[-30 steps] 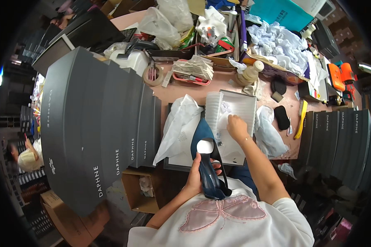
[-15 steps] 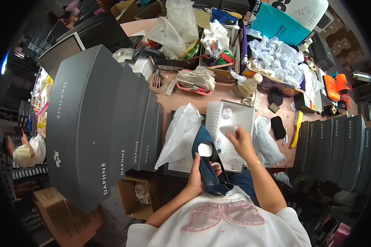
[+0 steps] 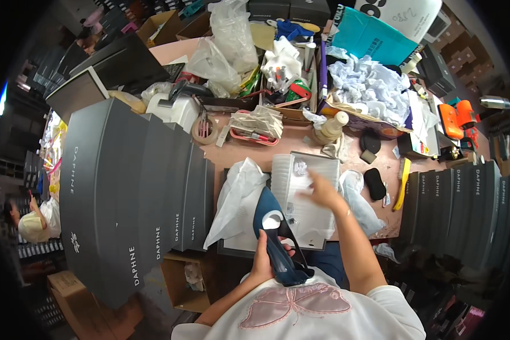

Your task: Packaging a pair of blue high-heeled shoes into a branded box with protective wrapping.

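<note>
My left hand (image 3: pixel 262 259) is closed round a dark blue slingback high-heeled shoe (image 3: pixel 281 259), holding it toe-away in front of my shirt. Something white shows inside the shoe's opening. My right hand (image 3: pixel 325 194) hovers above the open shoebox (image 3: pixel 330 161), fingers apart and partly blurred, with nothing visible in them. A crumpled white paper ball (image 3: pixel 300 168) lies just beyond its fingertips, on the white lining (image 3: pixel 281 169). Left of the shoe, a sheet of white tissue paper (image 3: pixel 236 190) spreads over the box's other part.
Stacked dark grey shoeboxes rise high at left (image 3: pixel 105 187) and lower at right (image 3: pixel 456 209). A carton of crumpled paper (image 3: pixel 368 85), a bottle (image 3: pixel 330 129) and a pink basket (image 3: pixel 255 136) stand behind. A white bag (image 3: pixel 357 207) and yellow brush (image 3: pixel 403 184) lie at right.
My right hand has shifted a little away from me, toward the paper ball, its fingers more stretched out. The shoe stays in my left hand. The whole view has shifted slightly.
</note>
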Action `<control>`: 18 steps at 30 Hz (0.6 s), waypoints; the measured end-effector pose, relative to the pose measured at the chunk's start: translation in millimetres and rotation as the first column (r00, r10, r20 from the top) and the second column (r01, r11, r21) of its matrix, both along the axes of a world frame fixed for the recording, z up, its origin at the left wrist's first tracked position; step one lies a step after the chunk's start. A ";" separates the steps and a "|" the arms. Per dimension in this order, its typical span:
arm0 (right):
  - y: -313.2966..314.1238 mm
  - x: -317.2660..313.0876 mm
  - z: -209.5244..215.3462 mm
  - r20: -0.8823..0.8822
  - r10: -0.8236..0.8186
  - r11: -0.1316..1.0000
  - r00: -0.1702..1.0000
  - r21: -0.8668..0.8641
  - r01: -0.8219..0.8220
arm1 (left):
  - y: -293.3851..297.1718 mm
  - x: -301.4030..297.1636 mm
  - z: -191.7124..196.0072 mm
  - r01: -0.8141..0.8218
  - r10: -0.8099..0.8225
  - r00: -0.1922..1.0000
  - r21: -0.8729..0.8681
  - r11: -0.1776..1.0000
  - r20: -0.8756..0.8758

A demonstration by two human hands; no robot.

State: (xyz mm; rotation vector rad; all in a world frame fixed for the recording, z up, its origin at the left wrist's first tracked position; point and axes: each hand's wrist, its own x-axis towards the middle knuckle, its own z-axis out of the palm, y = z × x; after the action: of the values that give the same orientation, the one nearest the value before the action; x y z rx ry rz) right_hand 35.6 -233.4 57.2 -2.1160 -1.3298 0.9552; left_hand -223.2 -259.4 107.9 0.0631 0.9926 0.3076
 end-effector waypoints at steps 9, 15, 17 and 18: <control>1.2 -11.2 -4.4 -0.063 -0.208 0.957 0.976 0.192 0.216 | 11.2 3.5 6.4 -0.102 0.099 0.992 0.030 0.994 0.081; -44.7 -75.4 84.0 0.266 0.175 0.929 0.948 0.274 -0.248 | 3.5 28.5 12.0 0.050 -0.076 0.979 0.139 0.989 0.188; -49.4 -73.0 76.2 0.275 0.153 0.954 0.949 0.209 -0.214 | -2.9 35.1 7.2 0.112 -0.137 0.969 0.126 0.986 0.208; -52.2 -75.5 75.0 0.272 0.142 0.965 0.952 0.178 -0.195 | -1.8 33.6 8.7 0.144 -0.164 0.963 0.104 0.984 0.216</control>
State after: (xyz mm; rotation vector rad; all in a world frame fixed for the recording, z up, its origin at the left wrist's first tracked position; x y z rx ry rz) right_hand -39.9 -285.6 132.3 -2.0440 -1.6840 0.5890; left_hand -189.6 -261.2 116.6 0.1809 0.7451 0.2094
